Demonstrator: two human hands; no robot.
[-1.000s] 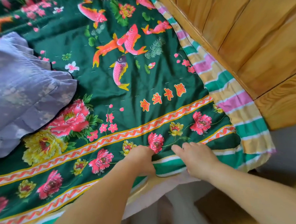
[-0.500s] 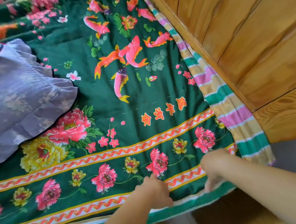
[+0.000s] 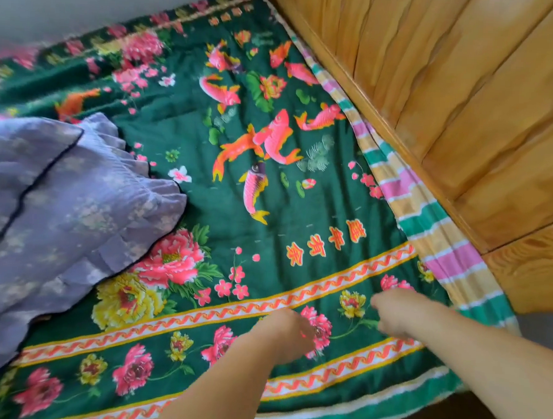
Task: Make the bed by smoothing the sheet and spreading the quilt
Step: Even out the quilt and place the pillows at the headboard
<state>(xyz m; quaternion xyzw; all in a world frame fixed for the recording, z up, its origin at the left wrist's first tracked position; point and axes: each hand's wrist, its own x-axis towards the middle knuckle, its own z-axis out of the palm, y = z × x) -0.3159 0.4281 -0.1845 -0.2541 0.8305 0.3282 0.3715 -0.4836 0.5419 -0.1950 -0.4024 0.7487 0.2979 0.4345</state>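
**Sheet edge let go, hands moving inward**

Hands are lifting off the near edge they were tucking a second ago; the left hand (image 3: 286,333) and right hand (image 3: 397,315) are now hovering over the green flowered sheet (image 3: 269,193), fingers loosely curled, gripping nothing. Tucking looks finished; smoothing likely comes next. Beyond the fingers the sheet is lying mostly flat. The purple quilt (image 3: 54,204) is sitting bunched, well left of the left hand.

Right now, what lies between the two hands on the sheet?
In the head view, only the green sheet shows between the left hand and right hand: a printed pink flower and yellow flower.
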